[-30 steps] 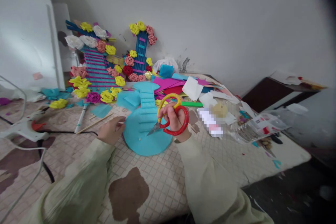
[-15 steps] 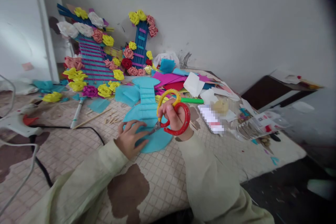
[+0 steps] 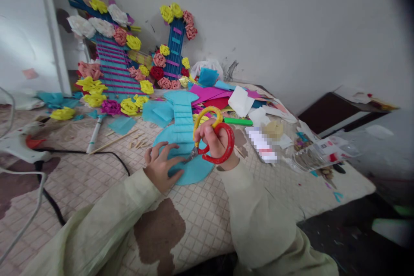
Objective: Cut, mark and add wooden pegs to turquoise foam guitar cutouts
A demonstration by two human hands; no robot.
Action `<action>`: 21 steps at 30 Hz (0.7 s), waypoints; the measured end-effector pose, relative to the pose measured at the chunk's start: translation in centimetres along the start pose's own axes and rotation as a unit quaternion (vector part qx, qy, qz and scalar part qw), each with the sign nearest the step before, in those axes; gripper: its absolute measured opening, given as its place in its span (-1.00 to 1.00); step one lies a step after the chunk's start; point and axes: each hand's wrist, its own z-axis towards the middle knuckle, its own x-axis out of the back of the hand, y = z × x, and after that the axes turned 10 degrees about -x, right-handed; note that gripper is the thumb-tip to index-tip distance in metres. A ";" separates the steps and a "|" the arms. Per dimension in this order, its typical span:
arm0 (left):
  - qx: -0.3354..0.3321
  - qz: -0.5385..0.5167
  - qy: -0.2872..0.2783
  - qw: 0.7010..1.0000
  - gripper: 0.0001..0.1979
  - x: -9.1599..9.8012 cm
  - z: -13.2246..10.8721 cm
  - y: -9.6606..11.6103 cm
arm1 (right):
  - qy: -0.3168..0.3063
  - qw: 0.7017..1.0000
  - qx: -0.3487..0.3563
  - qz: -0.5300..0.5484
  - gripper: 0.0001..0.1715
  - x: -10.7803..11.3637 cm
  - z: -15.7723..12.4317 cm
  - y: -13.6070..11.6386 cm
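A light-blue paper cutout lies flat on the table, wide and rounded at the near end, with a pleated strip running up to a flared far end. My left hand rests on its left side, palm down with fingers spread. Scissors with one yellow and one red handle are gripped in my right hand. Their blades point left and down onto the paper, with the tips close to my left fingers. Whether the blades are apart I cannot tell.
Two flower-trimmed paper pieces lean against the wall. A glue gun with cables lies left, near a white marker and thin sticks. Coloured paper, a green cutter, a blurred-out phone and a clear plastic container lie right.
The view has shifted slightly. Both hands and the scissors keep nearly the same place over the light-blue paper.
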 end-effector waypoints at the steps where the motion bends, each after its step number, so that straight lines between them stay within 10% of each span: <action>1: 0.000 0.001 0.000 1.000 -0.78 -0.1 0.0 -0.1 | -0.001 1.000 0.000 -0.003 -0.63 0.0 0.0 0.0; 21: -0.016 0.016 0.016 1.000 -0.78 -0.7 -0.4 -0.4 | -0.064 0.990 0.006 -0.130 -0.69 -0.6 -0.3 -2.4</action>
